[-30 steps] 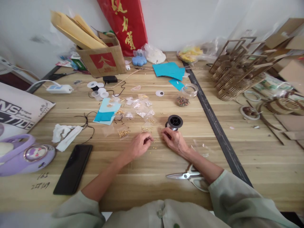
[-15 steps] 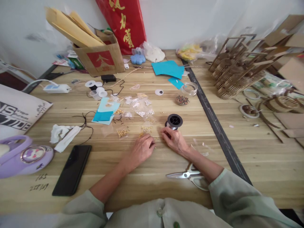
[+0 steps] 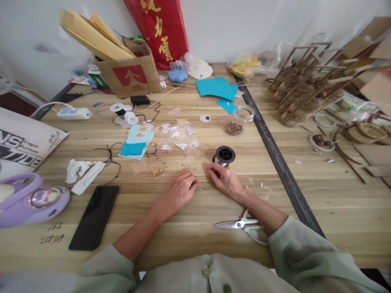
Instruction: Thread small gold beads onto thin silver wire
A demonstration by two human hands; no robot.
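Note:
My left hand point(image 3: 182, 189) rests low over the table, its fingers curled together close to a few tiny gold beads point(image 3: 199, 189). Whatever sits between those fingertips is too small to make out. Just in front of the black spool point(image 3: 225, 155) of clear line, my right hand point(image 3: 224, 178) has thumb and forefinger pinched; what they hold cannot be made out. Small piles of gold beads point(image 3: 158, 170) lie on clear plastic beyond my left hand, with little bags of silver pieces point(image 3: 181, 138) further back.
Scissors point(image 3: 240, 224) lie near my right forearm and a black phone point(image 3: 94, 217) left of my left arm. A dish of mixed beads point(image 3: 235, 128) stands beyond the spool. Blue sheets point(image 3: 215, 88), a cardboard box point(image 3: 131, 77) and wooden baskets point(image 3: 301, 93) stand further back.
My left hand has shifted slightly toward me and its fingers have turned downward. My right hand and the spool stay in place. The view tilts a little.

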